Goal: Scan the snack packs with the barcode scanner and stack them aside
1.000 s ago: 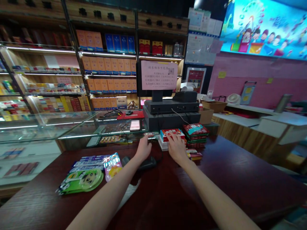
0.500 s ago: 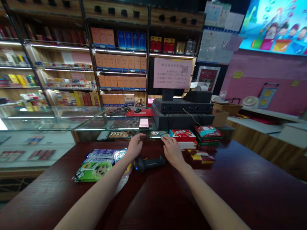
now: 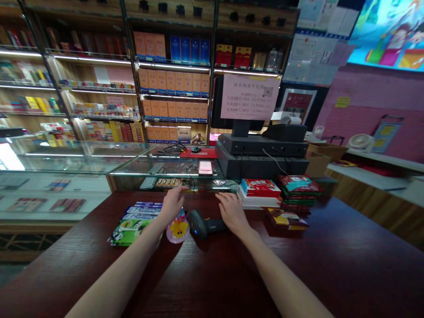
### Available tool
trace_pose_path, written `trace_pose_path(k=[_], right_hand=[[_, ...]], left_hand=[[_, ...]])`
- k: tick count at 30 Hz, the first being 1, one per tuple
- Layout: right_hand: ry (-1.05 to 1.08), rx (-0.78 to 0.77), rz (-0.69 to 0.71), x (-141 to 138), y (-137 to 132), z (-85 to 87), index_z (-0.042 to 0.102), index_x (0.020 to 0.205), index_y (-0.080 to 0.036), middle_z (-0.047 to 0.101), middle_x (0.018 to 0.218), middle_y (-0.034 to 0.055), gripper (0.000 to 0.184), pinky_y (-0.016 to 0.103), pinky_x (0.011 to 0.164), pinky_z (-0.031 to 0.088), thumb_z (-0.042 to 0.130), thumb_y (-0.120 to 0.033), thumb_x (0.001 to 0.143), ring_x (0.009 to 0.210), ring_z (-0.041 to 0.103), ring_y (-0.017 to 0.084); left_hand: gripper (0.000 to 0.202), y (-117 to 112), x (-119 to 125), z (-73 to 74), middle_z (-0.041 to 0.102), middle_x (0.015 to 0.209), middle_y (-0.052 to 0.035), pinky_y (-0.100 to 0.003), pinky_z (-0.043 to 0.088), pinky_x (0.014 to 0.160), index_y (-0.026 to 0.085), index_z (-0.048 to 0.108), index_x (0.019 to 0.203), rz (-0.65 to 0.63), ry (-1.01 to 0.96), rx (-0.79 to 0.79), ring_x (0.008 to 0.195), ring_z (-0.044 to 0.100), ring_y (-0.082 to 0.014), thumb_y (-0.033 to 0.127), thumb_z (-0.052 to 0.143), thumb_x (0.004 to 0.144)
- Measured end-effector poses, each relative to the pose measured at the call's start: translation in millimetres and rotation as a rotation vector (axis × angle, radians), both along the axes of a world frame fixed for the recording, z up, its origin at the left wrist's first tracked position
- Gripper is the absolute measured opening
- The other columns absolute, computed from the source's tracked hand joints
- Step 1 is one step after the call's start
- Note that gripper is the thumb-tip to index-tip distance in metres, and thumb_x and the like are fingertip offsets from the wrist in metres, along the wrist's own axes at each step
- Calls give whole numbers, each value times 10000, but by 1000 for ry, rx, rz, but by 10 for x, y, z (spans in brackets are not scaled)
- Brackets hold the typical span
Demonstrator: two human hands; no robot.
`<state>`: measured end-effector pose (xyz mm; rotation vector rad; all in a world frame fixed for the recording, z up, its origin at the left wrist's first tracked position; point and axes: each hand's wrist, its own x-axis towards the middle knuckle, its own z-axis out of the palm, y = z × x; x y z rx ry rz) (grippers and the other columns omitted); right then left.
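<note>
My left hand [image 3: 172,204] hovers open over the dark red counter [image 3: 331,256], its fingers stretched above the edge of a pile of snack packets [image 3: 135,217] and a pink round packet [image 3: 178,229]. My right hand [image 3: 232,213] is open too, fingers flat, resting just right of a black barcode scanner [image 3: 202,225] that lies on the counter between both hands. Neither hand holds anything. To the right of my right hand stand a stack of red and white boxes [image 3: 260,192] and a stack of green and red packets [image 3: 300,190].
A black till with a monitor and pink notice [image 3: 261,150] stands behind the stacks. Flat yellow and red packets [image 3: 286,218] lie by the stacks. A glass display case [image 3: 99,163] runs left, with shelves of cartons [image 3: 172,84] behind. A white side counter [image 3: 380,172] is at right.
My right hand has come off the red and white boxes and drawn left toward the scanner. My left hand has shifted left, over the snack packets. The view has panned left.
</note>
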<state>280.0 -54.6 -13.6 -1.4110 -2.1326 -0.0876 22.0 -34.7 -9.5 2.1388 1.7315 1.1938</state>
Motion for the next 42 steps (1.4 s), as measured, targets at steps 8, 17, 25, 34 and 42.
trace_pose_path(k=[8, 17, 25, 34, 42], right_hand=[[30, -82, 45, -129, -43, -23, 654, 1280, -263, 645, 1350, 63, 369, 447, 994, 425, 454, -186, 979, 1255, 506, 250], [23, -51, 64, -73, -61, -104, 664, 1257, -266, 652, 1340, 56, 359, 437, 995, 410, 448, -171, 987, 1262, 503, 247], [12, -16, 74, -68, -129, -76, 667, 1244, -252, 660, 1323, 52, 335, 426, 1005, 397, 474, -163, 985, 1255, 503, 240], [6, 9, 72, -86, -155, -46, 675, 1238, -255, 669, 1311, 58, 329, 429, 999, 401, 466, -173, 997, 1253, 509, 251], [-2, 1, 73, -78, -149, -53, 677, 1230, -250, 674, 1301, 61, 316, 427, 996, 395, 483, -177, 992, 1242, 515, 246]], left_hand=[[354, -285, -126, -1, 702, 1212, -93, -539, 324, 1122, 224, 647, 1194, 158, 370, 34, 1223, 573, -286, 161, 472, 894], [331, -343, -178, -21, 714, 1215, -117, -638, 124, 1181, 215, 632, 1242, 201, 548, -4, 1209, 585, -316, 303, 489, 956], [334, -292, -227, -162, 738, 1153, -128, -673, 99, 1168, 229, 634, 1226, 189, 584, 9, 1188, 601, -334, 350, 507, 941], [314, -259, -237, -201, 745, 1111, -136, -670, 79, 1169, 218, 649, 1185, 182, 601, 13, 1143, 629, -334, 338, 502, 936], [309, -266, -195, -154, 744, 1083, -120, -648, 109, 1175, 227, 634, 1186, 164, 540, 2, 1073, 660, -317, 337, 513, 925]])
